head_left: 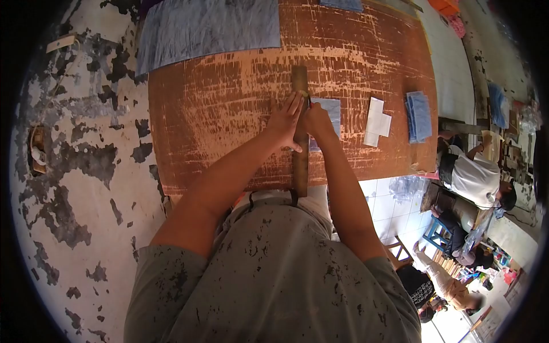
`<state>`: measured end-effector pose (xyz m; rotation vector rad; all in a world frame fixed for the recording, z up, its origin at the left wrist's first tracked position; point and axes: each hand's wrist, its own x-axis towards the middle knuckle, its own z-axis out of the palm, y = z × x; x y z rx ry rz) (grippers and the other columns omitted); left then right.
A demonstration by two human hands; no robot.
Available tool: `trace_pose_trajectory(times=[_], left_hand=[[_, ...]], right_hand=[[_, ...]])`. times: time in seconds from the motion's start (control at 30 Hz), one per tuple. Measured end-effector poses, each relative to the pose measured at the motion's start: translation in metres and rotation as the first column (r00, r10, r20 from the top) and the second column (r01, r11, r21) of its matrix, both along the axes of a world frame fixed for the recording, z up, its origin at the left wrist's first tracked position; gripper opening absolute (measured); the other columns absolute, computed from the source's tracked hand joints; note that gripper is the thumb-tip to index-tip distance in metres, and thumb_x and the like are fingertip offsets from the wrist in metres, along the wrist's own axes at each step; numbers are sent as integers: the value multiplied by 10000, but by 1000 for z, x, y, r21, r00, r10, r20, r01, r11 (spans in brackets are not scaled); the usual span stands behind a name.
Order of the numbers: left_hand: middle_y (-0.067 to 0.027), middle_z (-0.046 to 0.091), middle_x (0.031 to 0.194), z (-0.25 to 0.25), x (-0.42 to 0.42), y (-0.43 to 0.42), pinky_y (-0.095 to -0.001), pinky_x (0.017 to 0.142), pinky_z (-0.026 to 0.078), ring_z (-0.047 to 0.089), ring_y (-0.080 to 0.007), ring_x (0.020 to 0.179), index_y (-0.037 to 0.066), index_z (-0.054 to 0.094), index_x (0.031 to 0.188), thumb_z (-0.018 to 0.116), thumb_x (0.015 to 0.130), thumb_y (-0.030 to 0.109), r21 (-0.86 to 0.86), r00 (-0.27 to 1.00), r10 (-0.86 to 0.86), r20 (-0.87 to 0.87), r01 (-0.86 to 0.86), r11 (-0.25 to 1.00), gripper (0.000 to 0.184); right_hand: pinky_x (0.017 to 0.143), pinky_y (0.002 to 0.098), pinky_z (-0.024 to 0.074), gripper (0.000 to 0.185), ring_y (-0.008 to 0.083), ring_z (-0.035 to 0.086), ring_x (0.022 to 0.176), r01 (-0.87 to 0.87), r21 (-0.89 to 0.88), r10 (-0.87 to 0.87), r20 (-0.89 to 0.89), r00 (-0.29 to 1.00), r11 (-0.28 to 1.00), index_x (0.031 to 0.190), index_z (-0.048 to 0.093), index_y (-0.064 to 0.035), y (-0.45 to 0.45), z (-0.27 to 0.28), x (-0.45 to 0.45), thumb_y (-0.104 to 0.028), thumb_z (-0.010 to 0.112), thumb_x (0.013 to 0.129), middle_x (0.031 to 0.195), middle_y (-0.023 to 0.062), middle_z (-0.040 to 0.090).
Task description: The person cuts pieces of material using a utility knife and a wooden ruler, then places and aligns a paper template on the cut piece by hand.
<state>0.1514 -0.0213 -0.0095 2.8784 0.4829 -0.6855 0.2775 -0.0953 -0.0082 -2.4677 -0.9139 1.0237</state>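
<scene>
A long, flat brown ruler [300,171] lies on the table, running from its front edge toward the middle. My left hand [283,123] presses it down, with fingers stretched out and the thumb apart. Just right of the ruler, my right hand [319,121] is closed around a slim dark tool [309,102]; most of it is hidden in the fist, so its exact kind does not show. A grey-blue sheet [330,106] lies partly under my right hand, against the ruler's right side.
White cut pieces [374,123] and a folded blue stack [418,117] lie right on the scratched brown table [229,126]. A large grey sheet [211,28] covers the far left corner. Peeling wall [86,171] borders the left. Other people [472,177] and a blue stool [437,233] are at right.
</scene>
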Motion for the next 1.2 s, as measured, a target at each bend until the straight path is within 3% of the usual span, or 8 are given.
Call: trace_pose_trajectory(times=[0.23,0.33,0.4,0.43,0.53,0.6,1.03,1.2], left_hand=[[-204,-30,1794,6,4,0,-812,1193,206,2,-338,1665,-45,111,1695,827,539,892,3,999,-11,-52,11,1000,1651],[-196,-27,1796,6,3,-1,-808,1197,203,13,-330,1665,-43,94,1696,825,538,891,-3,998,-3,-55,3,1000,1658],[-191,-24,1798,4,3,0,-806,1199,202,22,-325,1665,-42,86,1696,827,537,889,1,999,5,-43,-5,1000,1661],[-186,-26,1799,2,1,1,-804,1201,202,28,-323,1665,-42,82,1696,827,538,888,-18,1000,18,-11,-18,1000,1661],[-178,-29,1801,3,-1,1,-798,1204,206,36,-318,1664,-39,78,1696,825,536,889,-23,1000,28,6,-28,999,1663],[-177,-30,1801,4,-1,-1,-794,1206,210,38,-315,1663,-38,79,1696,823,533,892,-18,1000,21,-7,-21,1000,1665],[-199,-47,1796,1,-3,-1,-792,1188,254,38,-326,1663,-53,92,1692,792,538,924,11,1000,-5,9,5,1000,1667],[-207,-28,1793,-2,-1,-1,-806,1181,249,50,-334,1660,-56,107,1691,805,531,913,13,1000,2,3,-2,1000,1665]], right_hand=[[887,520,607,571,517,709,1129,-95,-84,97,22,995,992,1298,540,187,-11,33,-14,-276,622,973,1217,409,679],[977,522,595,627,470,660,1252,-72,-150,62,-71,996,986,1395,553,112,-42,28,-27,-173,757,874,1425,356,572],[926,550,581,517,530,680,1151,-443,-73,448,101,888,894,1355,547,107,-77,-25,-28,-268,592,1002,1294,413,636],[926,550,581,517,530,680,1151,-446,-67,451,97,887,892,1355,547,107,-84,-18,-35,-268,592,1002,1294,413,636],[929,584,564,446,559,671,1113,-255,22,254,38,966,967,1331,574,77,-104,5,-55,-259,536,1040,1230,415,655],[910,610,554,389,581,667,1086,73,-51,-79,-115,990,996,1259,593,78,-114,18,-66,-248,505,1065,1146,411,681],[858,639,539,361,589,673,1018,-79,-177,61,-105,993,981,1172,583,66,-142,29,-58,-268,470,1096,1023,423,686],[889,624,552,363,579,679,1057,50,81,-50,6,999,995,1157,546,80,-55,20,-16,-265,453,1094,1055,422,685]])
